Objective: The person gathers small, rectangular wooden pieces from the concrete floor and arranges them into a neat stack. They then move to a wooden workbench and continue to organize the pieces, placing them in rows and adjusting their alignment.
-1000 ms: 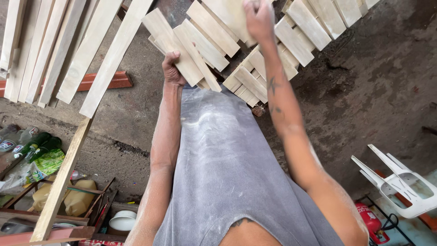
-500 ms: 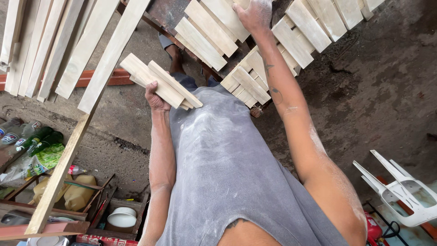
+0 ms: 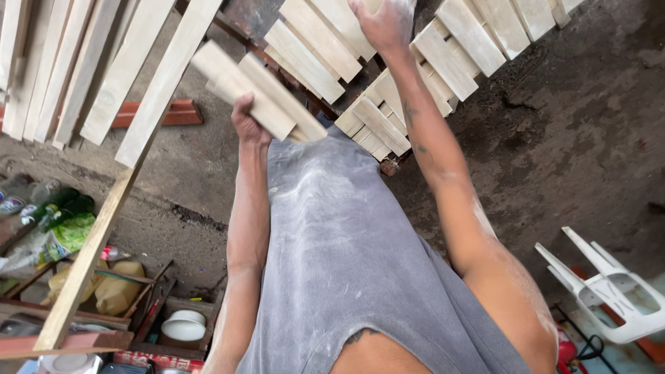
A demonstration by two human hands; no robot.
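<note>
A: Left hand (image 3: 248, 125) — what's the grip doing?

B: Fingers wrapped round a small bundle of short boards (image 3: 258, 93), raised at chest height, tilted; bundle sits just above the grey shirt (image 3: 346, 249).

A: Right hand (image 3: 382, 24)?

B: Stretched forward, palm down on the stacked boards (image 3: 312, 41) ahead; grip state I cannot tell; more short boards (image 3: 377, 121) lie just below the forearm.

A: Surroundings?

B: Long planks (image 3: 125, 66) leaning at left; bottles (image 3: 48, 208) on the floor beneath; white plastic chair (image 3: 609, 291) lower right.
</note>
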